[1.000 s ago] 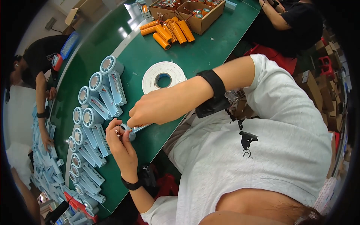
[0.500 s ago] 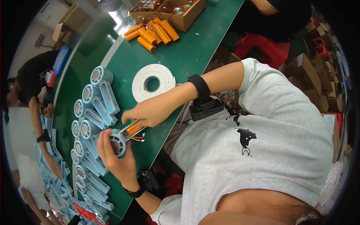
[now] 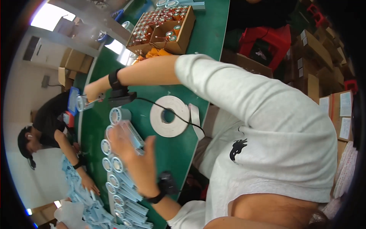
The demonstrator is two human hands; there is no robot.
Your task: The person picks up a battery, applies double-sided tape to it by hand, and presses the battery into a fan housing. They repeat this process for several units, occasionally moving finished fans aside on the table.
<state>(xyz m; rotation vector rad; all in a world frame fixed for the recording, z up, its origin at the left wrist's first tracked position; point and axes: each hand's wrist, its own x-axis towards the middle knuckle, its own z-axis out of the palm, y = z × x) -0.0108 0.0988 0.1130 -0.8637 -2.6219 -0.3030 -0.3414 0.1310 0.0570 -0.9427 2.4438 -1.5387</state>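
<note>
At the far left side of the green table, my right hand is closed on a light-blue handheld fan housing with a round head. My left hand hovers over the upper end of a row of similar fan housings. Its fingers are smeared by motion, but the thumb stands well apart. Beneath those fingers lies another fan housing, partly covered; whether they touch it I cannot tell. A white roll of tape lies flat between my arms, its loose end near the table edge.
A divided cardboard box of battery packs stands at the table's far end. Orange battery packs lie before it, partly behind my right arm. Across the table, a co-worker's hand rests by piled light-blue parts. A black cable crosses the tape roll.
My right hand has swung up and left, carrying the fan housing to the table's far side. My left hand has let go of that housing and moved over the row. The view has shifted.
</note>
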